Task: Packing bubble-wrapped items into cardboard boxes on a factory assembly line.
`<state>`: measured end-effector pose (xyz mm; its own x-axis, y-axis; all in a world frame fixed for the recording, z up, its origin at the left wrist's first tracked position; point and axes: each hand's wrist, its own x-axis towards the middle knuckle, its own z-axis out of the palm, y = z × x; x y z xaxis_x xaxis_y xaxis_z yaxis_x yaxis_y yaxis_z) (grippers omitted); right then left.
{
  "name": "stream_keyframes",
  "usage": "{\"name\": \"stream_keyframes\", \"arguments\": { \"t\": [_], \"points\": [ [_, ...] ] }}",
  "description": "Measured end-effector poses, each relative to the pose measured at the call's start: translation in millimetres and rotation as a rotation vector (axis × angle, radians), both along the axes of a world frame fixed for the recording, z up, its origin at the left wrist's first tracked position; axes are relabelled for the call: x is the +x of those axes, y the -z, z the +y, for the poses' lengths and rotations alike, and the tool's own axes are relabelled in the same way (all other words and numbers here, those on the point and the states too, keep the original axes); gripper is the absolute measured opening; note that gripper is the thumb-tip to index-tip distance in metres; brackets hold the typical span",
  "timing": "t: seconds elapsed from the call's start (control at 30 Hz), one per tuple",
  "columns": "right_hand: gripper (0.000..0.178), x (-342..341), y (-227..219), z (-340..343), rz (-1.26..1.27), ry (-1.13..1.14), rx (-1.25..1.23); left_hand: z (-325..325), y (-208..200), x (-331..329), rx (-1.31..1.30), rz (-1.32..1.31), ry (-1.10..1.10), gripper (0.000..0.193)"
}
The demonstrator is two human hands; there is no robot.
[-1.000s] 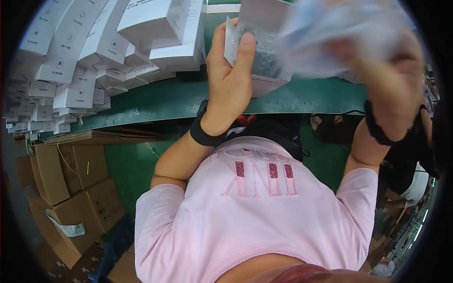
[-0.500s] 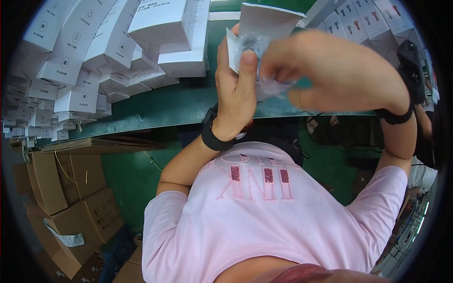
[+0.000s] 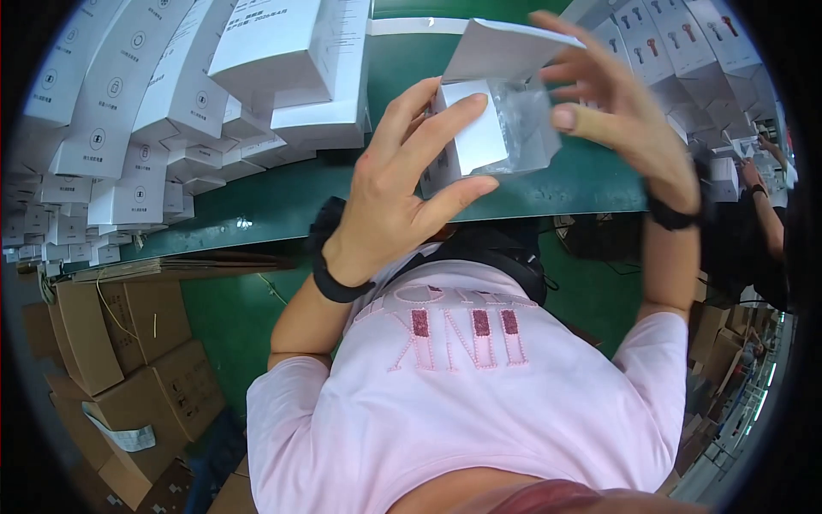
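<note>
My left hand (image 3: 402, 184) grips a small white box (image 3: 469, 141) held above the green table (image 3: 282, 201). The box's top flap (image 3: 505, 47) stands open. A clear plastic bag (image 3: 527, 128) sits partly inside the box's mouth. My right hand (image 3: 612, 111) hovers at the bag and flap, fingers spread and touching the plastic. Both wrists wear black bands.
Many white boxes (image 3: 171, 94) are piled on the table at the left and back. More printed white boxes (image 3: 676, 43) lie at the back right. Brown cartons (image 3: 111, 360) stand on the floor at the lower left. Another person's arm (image 3: 766, 214) shows at the right edge.
The crumpled bag that my right hand held up beside the box has gone down into the box. My right hand's fingers have spread apart.
</note>
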<state>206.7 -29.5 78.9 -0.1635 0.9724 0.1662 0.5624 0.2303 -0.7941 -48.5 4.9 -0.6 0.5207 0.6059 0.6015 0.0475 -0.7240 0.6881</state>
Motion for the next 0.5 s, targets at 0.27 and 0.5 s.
{"name": "stream_keyframes", "arguments": {
  "t": [0.27,0.5],
  "points": [
    [0.062,-29.8,48.4,13.7,0.202,-0.408,0.433,12.6,5.3,-2.4,0.058,0.002,-0.011,0.055],
    [0.033,-35.6,35.4,2.8,-0.173,-0.381,0.591,8.9,29.3,13.5,-0.417,-0.552,0.151,0.076]
  ]
}}
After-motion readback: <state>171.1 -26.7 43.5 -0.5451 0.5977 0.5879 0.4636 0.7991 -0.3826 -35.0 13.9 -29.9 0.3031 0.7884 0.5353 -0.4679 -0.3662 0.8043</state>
